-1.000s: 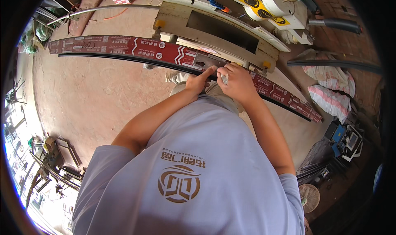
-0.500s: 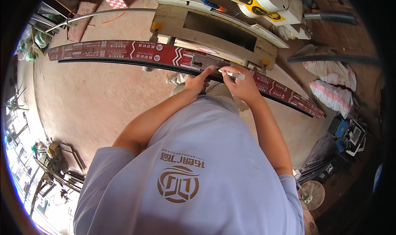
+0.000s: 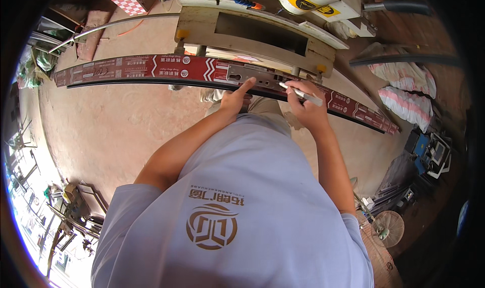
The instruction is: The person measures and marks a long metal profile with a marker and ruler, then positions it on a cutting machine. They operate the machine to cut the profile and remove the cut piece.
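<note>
Beyond both grips stands a pale machine (image 3: 194,30); on its near side, the long red-wrapped profile (image 3: 141,67) passes by the left hand (image 3: 234,101) and behind the right hand (image 3: 309,106), reaching well out either way. It looks stiff, awkward more from length than weight, its film probably slick; two hands spread wide of the present grip should balance it best. On it lies a slotted metal plate (image 3: 273,81), seemingly thin, rigid and apt to slide, so best pressed near its middle. The left grip pins it under the thumb, though the curled fingers below are mostly hidden. The right grip is closed narrowly round a white pen (image 3: 303,93), light and easiest steered near its tip.
</note>
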`<state>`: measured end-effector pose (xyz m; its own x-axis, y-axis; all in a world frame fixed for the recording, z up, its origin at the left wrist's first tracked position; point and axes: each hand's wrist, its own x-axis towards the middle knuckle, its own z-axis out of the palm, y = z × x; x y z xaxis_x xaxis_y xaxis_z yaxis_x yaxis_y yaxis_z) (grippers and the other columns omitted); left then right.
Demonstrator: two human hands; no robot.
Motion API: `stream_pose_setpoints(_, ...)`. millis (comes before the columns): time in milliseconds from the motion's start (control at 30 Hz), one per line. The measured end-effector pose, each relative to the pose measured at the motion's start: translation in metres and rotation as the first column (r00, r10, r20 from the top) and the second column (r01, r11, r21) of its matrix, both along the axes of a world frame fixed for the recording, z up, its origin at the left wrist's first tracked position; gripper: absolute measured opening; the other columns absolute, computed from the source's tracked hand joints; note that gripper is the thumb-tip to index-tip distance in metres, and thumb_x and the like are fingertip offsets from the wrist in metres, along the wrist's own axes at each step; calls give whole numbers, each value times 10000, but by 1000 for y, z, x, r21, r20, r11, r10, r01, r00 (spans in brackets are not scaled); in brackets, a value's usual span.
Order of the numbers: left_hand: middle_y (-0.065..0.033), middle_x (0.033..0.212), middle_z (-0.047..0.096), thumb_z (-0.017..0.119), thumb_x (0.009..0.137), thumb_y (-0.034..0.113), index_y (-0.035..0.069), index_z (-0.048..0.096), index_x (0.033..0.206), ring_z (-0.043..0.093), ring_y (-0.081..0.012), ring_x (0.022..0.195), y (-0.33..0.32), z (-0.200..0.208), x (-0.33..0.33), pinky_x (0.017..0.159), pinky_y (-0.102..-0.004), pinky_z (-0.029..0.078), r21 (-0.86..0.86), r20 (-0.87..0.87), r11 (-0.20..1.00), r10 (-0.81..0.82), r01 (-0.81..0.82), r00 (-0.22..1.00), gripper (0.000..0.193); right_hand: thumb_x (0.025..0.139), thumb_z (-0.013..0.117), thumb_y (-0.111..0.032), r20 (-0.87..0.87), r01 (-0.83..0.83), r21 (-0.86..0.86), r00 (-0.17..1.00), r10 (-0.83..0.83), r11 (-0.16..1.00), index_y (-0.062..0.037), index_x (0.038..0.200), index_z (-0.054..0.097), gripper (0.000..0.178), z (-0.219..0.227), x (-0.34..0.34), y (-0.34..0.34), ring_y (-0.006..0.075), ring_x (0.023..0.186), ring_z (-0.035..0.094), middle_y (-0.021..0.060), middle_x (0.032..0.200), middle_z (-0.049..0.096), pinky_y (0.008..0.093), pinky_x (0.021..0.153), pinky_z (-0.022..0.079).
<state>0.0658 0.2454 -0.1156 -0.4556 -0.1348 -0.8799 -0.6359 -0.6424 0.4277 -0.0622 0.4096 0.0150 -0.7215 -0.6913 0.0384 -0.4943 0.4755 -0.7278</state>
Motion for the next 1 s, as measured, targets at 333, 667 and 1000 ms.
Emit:
stream_pose_setpoints(333, -70, 972, 699, 849, 738, 619, 60, 704, 1112, 648, -143, 796, -2, 8, -1, 658, -295, 479, -9, 15, 1000, 29, -29, 999, 688, 857, 733, -57, 11, -48, -9, 999, 48, 999, -61, 1026, 736, 170, -31, 12, -7, 299, 808, 654, 108, 859, 706, 379, 712, 539)
stream_pose_setpoints(667, -61, 953, 728, 799, 714, 731, 136, 693, 1131, 672, -129, 797, 1, -3, 1, 551, -283, 320, -28, 41, 999, -22, 23, 999, 734, 845, 731, -60, -18, -83, 19, 996, 84, 996, -62, 1012, 731, 167, -38, 10, -10, 319, 826, 661, 122, 887, 703, 390, 712, 551)
stream_pose_setpoints(1000, -40, 951, 724, 800, 733, 710, 156, 711, 1141, 659, -109, 792, 0, -6, 1, 552, -277, 305, -24, 23, 999, -40, 41, 999, 694, 846, 717, -122, -35, -196, 253, 977, 212, 947, -46, 950, 713, 129, -29, 1, -32, 346, 870, 666, 135, 899, 708, 435, 748, 542)
